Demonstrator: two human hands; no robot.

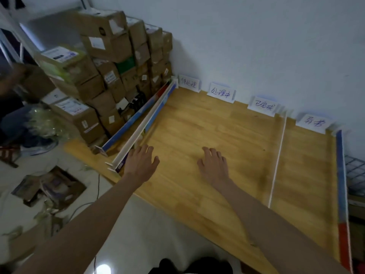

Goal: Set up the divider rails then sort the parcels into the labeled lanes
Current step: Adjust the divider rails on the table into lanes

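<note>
1. At ten o'clock the parcels [110,76] are stacked against the wall, behind an outer rail [136,117]; none is in a lane yet.
2. Two loose divider rails [144,123] lie together just beside that one, running from eleven o'clock toward me.
3. My left hand [141,163] is released, fingers spread, close by their near end; I cannot tell if it touches them. I think I should grasp one rail near the middle, so it does not swing.
4. My right hand [214,165] is also released, hovering over the wooden table [197,125] and holding nothing; it can steady the far end.
5. I would place the rails between the labels [221,92] at twelve o'clock, parallel to the thin rail [278,155] already standing at two o'clock.
</note>
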